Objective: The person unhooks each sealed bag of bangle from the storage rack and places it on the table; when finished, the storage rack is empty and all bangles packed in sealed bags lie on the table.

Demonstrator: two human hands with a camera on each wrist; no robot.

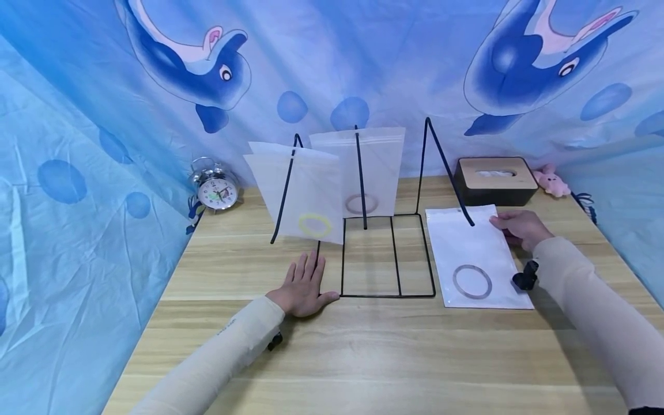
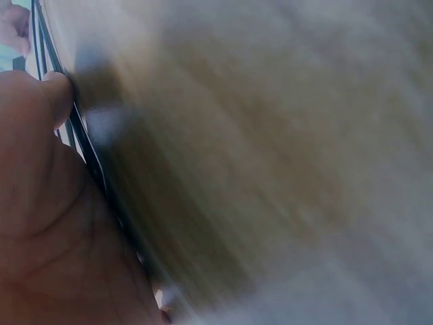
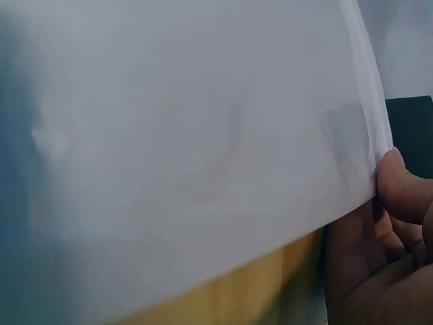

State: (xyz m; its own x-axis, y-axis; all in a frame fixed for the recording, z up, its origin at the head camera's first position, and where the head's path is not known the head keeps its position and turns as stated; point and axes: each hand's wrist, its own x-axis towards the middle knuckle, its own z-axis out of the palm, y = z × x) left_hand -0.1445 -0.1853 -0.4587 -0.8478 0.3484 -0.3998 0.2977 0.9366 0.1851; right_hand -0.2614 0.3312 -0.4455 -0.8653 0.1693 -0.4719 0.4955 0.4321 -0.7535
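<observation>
A white zip bag with a grey ring showing at its lower part is at the right of a black wire rack. My right hand pinches its upper right edge between thumb and fingers; the right wrist view shows the thumb on that edge. Over the bag's top passes the rack's right arm. My left hand lies flat with fingers spread, at the rack's front left corner, its thumb touching the front bar. Two more white bags are on the rack, one with a yellow ring, one with a brownish ring.
An alarm clock stands at the back left of the wooden table. At the back right are a tissue box and a pink plush toy. A blue dolphin-print curtain hangs behind.
</observation>
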